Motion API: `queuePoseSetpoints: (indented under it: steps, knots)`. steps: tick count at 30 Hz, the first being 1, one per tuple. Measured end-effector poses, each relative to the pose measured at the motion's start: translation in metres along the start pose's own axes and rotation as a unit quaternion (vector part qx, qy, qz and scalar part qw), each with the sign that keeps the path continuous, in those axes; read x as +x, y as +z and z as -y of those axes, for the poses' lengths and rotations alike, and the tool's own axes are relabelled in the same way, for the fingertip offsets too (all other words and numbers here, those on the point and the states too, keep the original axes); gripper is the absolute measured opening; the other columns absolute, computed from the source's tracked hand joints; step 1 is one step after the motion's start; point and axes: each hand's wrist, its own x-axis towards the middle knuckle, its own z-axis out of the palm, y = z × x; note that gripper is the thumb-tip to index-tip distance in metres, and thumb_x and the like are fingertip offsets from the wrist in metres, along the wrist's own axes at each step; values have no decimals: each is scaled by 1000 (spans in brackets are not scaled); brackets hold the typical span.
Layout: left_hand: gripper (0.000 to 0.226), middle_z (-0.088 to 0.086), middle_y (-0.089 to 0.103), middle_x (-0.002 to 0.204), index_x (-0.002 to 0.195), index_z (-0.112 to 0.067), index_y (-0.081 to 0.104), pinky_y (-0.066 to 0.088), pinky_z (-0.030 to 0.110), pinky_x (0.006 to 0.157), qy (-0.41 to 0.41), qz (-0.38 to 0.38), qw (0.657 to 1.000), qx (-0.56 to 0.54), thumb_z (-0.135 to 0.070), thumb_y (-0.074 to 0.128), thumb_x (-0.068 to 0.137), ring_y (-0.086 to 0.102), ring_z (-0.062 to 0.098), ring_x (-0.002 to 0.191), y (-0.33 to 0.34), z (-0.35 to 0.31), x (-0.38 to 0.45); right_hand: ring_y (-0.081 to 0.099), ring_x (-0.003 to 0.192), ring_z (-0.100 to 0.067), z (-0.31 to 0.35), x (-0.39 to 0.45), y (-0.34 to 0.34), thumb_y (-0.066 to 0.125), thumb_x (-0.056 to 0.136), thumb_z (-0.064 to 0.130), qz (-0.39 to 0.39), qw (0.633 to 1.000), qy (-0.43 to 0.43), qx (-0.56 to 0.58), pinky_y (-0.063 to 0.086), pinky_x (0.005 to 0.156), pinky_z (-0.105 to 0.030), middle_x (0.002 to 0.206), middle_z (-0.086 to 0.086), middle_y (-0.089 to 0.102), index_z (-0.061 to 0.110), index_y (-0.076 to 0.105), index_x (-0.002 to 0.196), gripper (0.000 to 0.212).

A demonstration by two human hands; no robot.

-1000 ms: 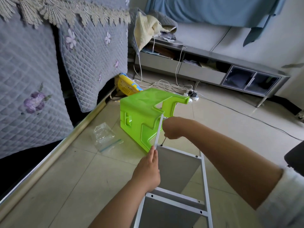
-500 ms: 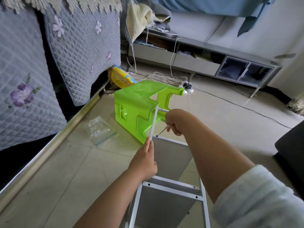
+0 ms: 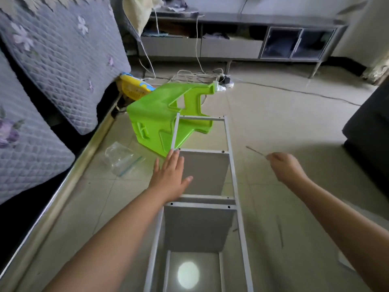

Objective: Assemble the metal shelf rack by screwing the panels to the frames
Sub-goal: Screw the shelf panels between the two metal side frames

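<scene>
A: What is the left hand doing?

B: It is lying flat, fingers straight and spread, on the left rail of the metal rack. Its fingertips are reaching the corner where the upper grey panel is meeting the rail. That grip is pinching nothing.

A: And the right hand?

B: It is hanging in the air, well apart from the rack, off to the right of the left grip. Its fingers are curling and pinching the end of a thin metal tool, which is pointing up and to the left, away from that grip. The tool is too blurred to name.

A: Where is the rack sitting?

B: It is standing on the floor, running forward from under the person, just right of the left grip. A second panel is sitting nearer, below the left wrist.

A: Anything beyond the fingertips?

B: A green plastic stool is lying tipped over past them, behind the rack's far end. A clear plastic bag is lying left of the left grip.
</scene>
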Motion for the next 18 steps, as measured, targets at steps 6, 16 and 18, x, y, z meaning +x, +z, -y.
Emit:
queuePoseSetpoints:
  steps: [6,16,18]
  knots:
    - [81,13,60,124,126,-3,55,48,33,90,251,53,966,36,-59,46,69,62,26,109,6,-42,-26,49,119,-33,-155,-43,59,35,98,10,84,986,119,-76,38,96,-33,128,-22,54,-2,51,126,34]
    - [26,1,62,102,107,-16,64,39,27,76,202,68,973,87,-33,50,93,56,19,103,7,-59,-16,56,114,-17,-245,-95,143,26,97,13,220,911,67,-343,44,91,-26,126,1,57,18,49,124,36]
    - [25,3,63,94,99,-14,65,36,28,72,187,100,973,87,-35,53,92,56,20,96,3,-62,-12,56,115,-16,-254,-94,145,29,96,11,227,898,58,-372,44,92,-25,125,3,58,20,54,121,36]
